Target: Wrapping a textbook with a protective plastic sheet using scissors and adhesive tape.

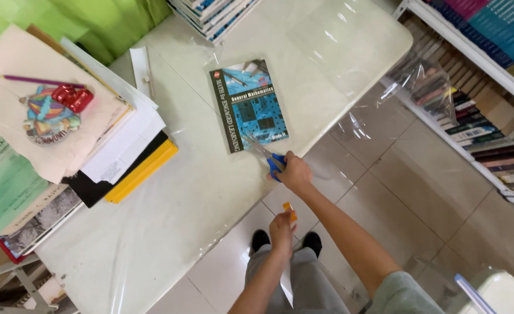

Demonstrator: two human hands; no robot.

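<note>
right hand (295, 171) grips blue scissors (275, 164), seemingly cutting clear film (338, 87).

Glossy paperback book (250, 104) lies on a smooth, pale table (170, 192) under clear, shiny plastic film (350, 52). At the book's five o'clock, scissors (271, 160) show metal blades and blue plastic handles.
</note>
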